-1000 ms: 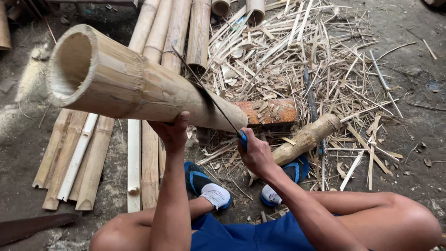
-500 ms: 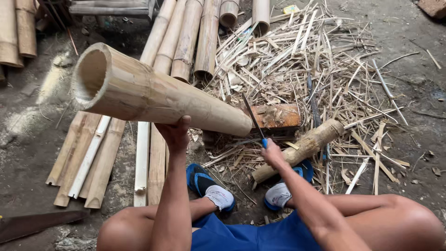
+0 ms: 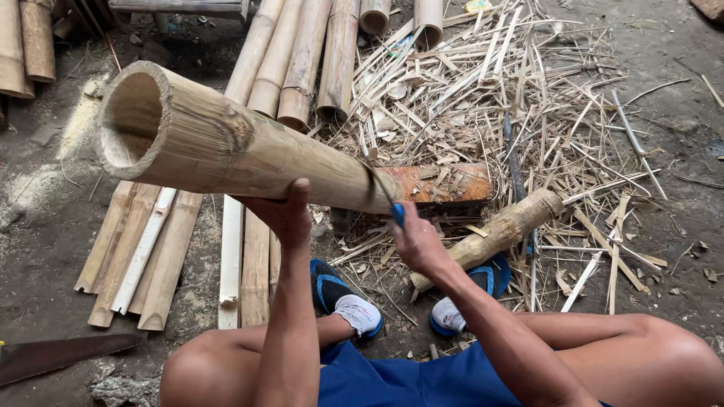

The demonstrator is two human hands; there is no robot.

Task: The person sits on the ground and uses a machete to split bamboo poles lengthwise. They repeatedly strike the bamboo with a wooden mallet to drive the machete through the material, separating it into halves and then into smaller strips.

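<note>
Bamboo culm [image 3: 249,154], thick and hollow, is held up off the ground, its open end toward the upper left. The left hand [image 3: 283,215] cups it from below, grip clenched against its underside. The right hand [image 3: 415,241] is closed around a blue-handled knife [image 3: 392,207], whose blade lies against the culm's lower end. Beneath that end sit a reddish wood block [image 3: 441,185] and a short log [image 3: 498,234]. Split bamboo slats [image 3: 139,249] lie on the ground at left, a saw [image 3: 60,354] at the lower left corner.
</note>
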